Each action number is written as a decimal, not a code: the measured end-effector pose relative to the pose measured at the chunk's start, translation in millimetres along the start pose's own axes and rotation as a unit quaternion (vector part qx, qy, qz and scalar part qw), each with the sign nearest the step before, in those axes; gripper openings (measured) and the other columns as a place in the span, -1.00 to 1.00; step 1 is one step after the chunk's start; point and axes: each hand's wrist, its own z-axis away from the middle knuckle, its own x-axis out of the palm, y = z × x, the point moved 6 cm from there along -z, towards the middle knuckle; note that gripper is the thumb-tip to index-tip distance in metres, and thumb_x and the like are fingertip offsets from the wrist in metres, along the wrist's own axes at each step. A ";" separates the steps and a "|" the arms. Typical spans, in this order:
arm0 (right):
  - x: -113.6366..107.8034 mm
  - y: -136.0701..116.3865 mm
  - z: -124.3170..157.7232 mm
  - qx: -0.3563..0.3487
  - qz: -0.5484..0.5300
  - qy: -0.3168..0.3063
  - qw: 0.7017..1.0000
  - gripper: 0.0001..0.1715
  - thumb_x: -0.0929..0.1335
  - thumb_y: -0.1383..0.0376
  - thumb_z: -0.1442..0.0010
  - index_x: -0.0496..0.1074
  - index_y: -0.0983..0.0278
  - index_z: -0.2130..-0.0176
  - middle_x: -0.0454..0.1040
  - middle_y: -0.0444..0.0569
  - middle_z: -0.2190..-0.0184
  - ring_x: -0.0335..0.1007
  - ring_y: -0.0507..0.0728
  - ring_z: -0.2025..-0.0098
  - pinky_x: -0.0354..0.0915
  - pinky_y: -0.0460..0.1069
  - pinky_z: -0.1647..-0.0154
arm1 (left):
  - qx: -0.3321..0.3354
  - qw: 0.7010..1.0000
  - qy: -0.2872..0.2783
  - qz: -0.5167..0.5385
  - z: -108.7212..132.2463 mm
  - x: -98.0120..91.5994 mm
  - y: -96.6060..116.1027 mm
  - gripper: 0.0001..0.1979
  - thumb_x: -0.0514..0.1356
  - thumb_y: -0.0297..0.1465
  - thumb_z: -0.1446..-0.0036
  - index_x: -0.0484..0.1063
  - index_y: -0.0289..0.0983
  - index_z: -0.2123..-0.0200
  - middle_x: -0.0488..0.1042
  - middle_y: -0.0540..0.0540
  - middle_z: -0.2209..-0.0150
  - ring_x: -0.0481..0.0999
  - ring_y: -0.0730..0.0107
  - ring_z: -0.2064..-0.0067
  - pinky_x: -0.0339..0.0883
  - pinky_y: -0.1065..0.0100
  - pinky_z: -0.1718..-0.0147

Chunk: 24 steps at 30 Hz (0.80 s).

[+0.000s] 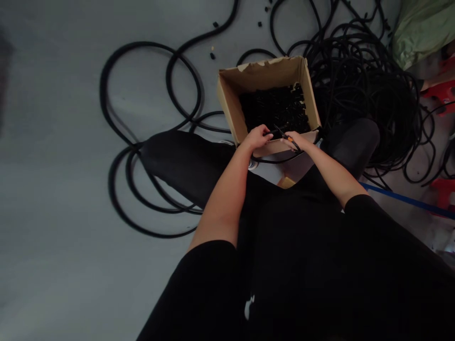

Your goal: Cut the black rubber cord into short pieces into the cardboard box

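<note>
Holding: left hand [256,137] pinches black rubber cord [269,132]; right hand [294,142] closes on orange-handled scissors [288,139], both over cardboard box [263,71] rim.
Lying: black pieces [273,111] boxed; coils [359,80] at two o'clock.

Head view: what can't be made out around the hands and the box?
All in the head view:
Scissors: the blades are too thin and dark to follow, and the right hand covers part of the handles.
Left hand: its fingers hide whatever they hold, if anything.
Black pieces in the cardboard box: too dark and small to tell their shapes.
Green bag and red object: cut off by the frame edge.
</note>
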 end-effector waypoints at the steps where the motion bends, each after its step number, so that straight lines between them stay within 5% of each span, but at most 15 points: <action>1: 0.7 1.6 -1.8 -0.002 -0.006 0.002 1.000 -0.45 0.64 0.02 -0.58 0.31 0.11 0.19 0.32 -0.33 0.59 0.35 0.05 0.57 0.23 -0.14 0.57 | 0.004 1.000 0.000 -0.005 0.3 -0.8 1.1 -0.75 0.50 -0.35 -0.25 0.46 -0.11 0.23 0.58 0.03 0.41 0.60 0.18 0.30 0.50 0.22 0.10; 7: 8.7 7.0 -9.3 -0.030 -0.027 -0.008 0.999 -0.49 0.64 0.20 -0.55 0.30 0.12 0.22 0.36 -0.33 0.57 0.37 0.00 0.50 0.28 -0.19 0.49 | -0.010 0.991 -0.131 0.016 12.1 13.5 8.8 -0.87 0.40 -0.36 -0.38 0.52 -0.17 0.25 0.59 -0.01 0.40 0.61 0.26 0.34 0.51 0.28 0.16; 16: -2.6 2.8 -4.9 -0.032 -0.034 0.006 0.999 -0.44 0.69 -0.07 -0.47 0.42 0.14 0.15 0.35 -0.31 0.57 0.33 0.04 0.54 0.25 -0.11 0.52 | -0.018 0.998 -0.041 -0.036 -0.5 3.4 -0.5 -0.81 0.27 -0.27 -0.53 0.46 -0.14 0.22 0.58 -0.04 0.37 0.53 0.25 0.32 0.37 0.31 0.23; 21: -1.0 -1.6 -10.3 -0.062 0.005 0.020 0.998 -0.45 0.65 -0.09 -0.44 0.38 0.14 0.18 0.33 -0.28 0.47 0.32 0.07 0.36 0.26 -0.06 0.32 | 0.009 0.992 -0.125 -0.029 1.0 17.5 -3.1 -0.79 0.32 -0.20 -0.44 0.46 -0.12 0.25 0.51 -0.01 0.42 0.52 0.23 0.33 0.39 0.29 0.23; 24: -8.3 -7.0 -8.4 -0.061 0.043 0.036 0.997 -0.47 0.61 -0.09 -0.42 0.40 0.17 0.23 0.34 -0.23 0.43 0.30 0.09 0.29 0.23 -0.02 0.23 | 0.017 0.992 -0.121 -0.013 -1.2 18.0 -5.5 -0.77 0.31 -0.18 -0.44 0.42 -0.11 0.26 0.48 0.00 0.44 0.52 0.23 0.34 0.41 0.28 0.22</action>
